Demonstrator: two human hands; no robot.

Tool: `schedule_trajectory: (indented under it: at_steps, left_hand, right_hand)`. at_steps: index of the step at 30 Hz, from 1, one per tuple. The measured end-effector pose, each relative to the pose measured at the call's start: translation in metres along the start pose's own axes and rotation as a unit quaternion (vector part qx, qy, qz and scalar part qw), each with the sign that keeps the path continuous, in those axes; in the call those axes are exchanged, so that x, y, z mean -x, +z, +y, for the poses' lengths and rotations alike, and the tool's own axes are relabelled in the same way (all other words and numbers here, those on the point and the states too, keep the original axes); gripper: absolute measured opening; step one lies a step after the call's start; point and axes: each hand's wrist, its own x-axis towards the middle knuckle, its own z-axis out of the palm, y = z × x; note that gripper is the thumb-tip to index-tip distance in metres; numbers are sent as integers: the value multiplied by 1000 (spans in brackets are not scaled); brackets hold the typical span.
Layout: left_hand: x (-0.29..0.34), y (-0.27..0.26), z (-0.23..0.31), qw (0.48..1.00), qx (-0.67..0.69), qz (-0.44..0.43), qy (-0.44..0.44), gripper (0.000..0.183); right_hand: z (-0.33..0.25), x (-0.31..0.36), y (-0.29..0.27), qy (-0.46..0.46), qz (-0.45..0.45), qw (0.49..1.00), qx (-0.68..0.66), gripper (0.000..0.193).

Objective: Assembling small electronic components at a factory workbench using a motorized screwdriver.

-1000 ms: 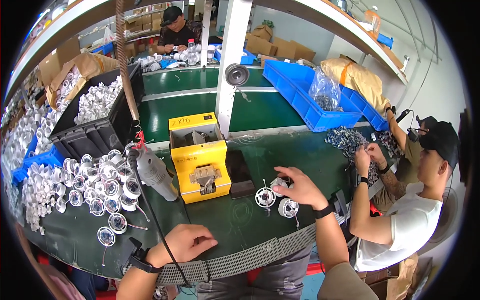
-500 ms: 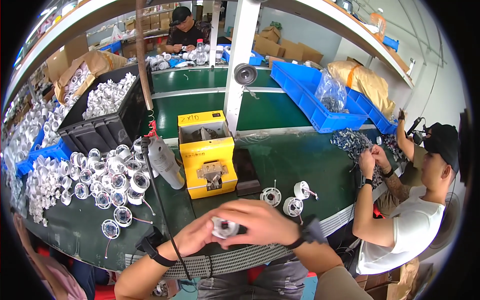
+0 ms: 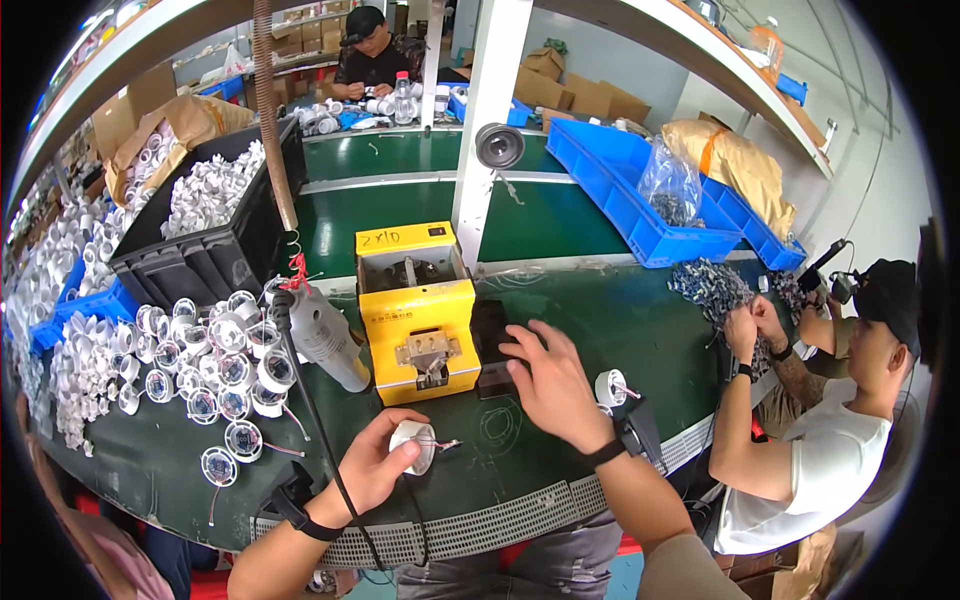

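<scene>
The left hand (image 3: 372,468) grips a wired white cup (image 3: 407,438) near the tabletop's (image 3: 620,320) front edge, the right hand (image 3: 555,388) spreads wide beside a black box (image 3: 489,325), and with more cups (image 3: 235,372) massed toward the left edge and another cup (image 3: 607,386) lying right, it looks midway, finished ones hard to tell.

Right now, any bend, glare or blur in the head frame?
Head view, rim: black corners, grating bowed by the fisheye; head view, beyond the yellow box: pale reflections on the green surface; head view, centre: left hand and white part readable.
</scene>
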Motion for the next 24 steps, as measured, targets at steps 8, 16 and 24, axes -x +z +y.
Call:
schedule_trajectory:
  at_steps: [8, 16, 24]
  left_hand:
    - [-1, -1, -3, 1000, -16, -27, 1, 49]
    - [1, -1, -4, 997, -47, -54, -6, 52]
    - [3, -5, -8, 999, -20, -25, -6, 43]
  right_hand:
    - [26, -13, 14, -2, -108, 989, 103, 41]
    - [29, -14, 20, 6, -106, 986, 130, 40]
    - [-31, -4, 3, -19, 41, 989, -139, 24]
